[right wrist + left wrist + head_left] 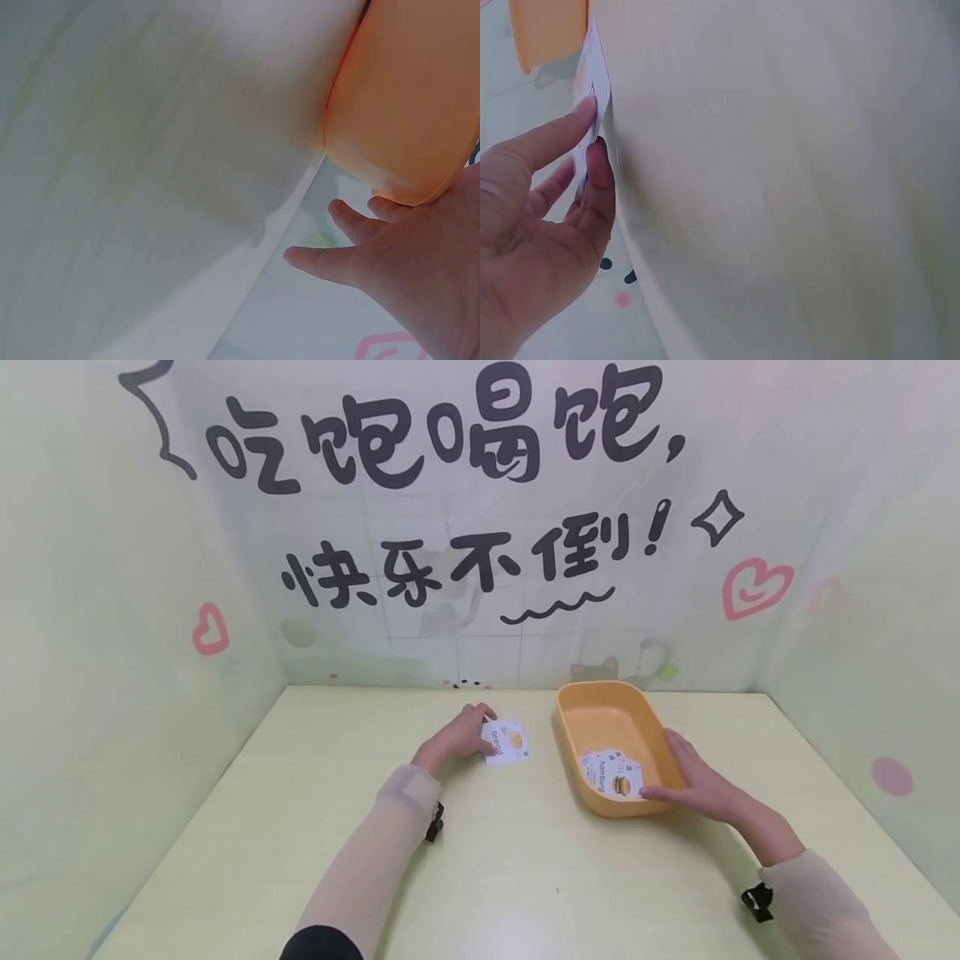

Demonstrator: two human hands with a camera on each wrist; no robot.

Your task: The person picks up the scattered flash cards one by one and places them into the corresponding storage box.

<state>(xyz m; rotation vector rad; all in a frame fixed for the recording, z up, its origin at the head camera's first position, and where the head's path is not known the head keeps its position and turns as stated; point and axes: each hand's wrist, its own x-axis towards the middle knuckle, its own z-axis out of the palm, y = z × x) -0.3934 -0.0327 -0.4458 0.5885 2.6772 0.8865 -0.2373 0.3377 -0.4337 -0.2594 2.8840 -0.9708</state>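
My left hand (459, 734) pinches a white card (510, 742) printed "bread", with a small food picture, near the middle back of the table. In the left wrist view the card (594, 75) is seen nearly edge-on between thumb and fingers. A yellow-orange plastic bin (611, 718) stands to the right of it. Inside the bin's near end lie several cards, with a "hamburg" card (603, 774) on top. At the bin's right side rests my right hand (705, 783), thumb over the rim and fingers outside. The right wrist view shows those outer fingers (326, 259) straight and spread.
The pale wooden-look table (480, 860) meets a printed back curtain (480, 652) right behind the bin and the left hand. Light side curtains (112, 693) close off the left and right. A black strap piece (757, 902) sits at the right wrist.
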